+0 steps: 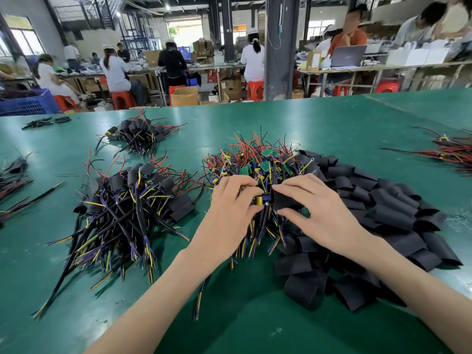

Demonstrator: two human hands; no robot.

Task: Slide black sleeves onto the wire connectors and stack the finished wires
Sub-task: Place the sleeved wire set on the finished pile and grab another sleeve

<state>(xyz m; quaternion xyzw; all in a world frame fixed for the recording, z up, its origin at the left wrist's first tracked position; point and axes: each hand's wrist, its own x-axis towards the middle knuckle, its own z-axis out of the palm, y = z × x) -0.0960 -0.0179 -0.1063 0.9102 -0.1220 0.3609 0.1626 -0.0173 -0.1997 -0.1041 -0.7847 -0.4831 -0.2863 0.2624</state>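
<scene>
My left hand (231, 210) pinches a wire connector (260, 200) with a yellow part, its wires hanging down toward me. My right hand (316, 209) pinches a black sleeve (284, 200) whose open end meets the connector. Both hands hover over the pile of bare connectors (255, 164) with green boards and red wires. To the right lies a big heap of loose black sleeves (378, 213). On the left rests the stack of sleeved wires (127, 200).
The green table (255, 315) also carries a second sleeved pile (139, 136) farther back, more wire bundles at the left edge (12, 180) and at the right edge (452, 152). Workers sit at benches behind the table.
</scene>
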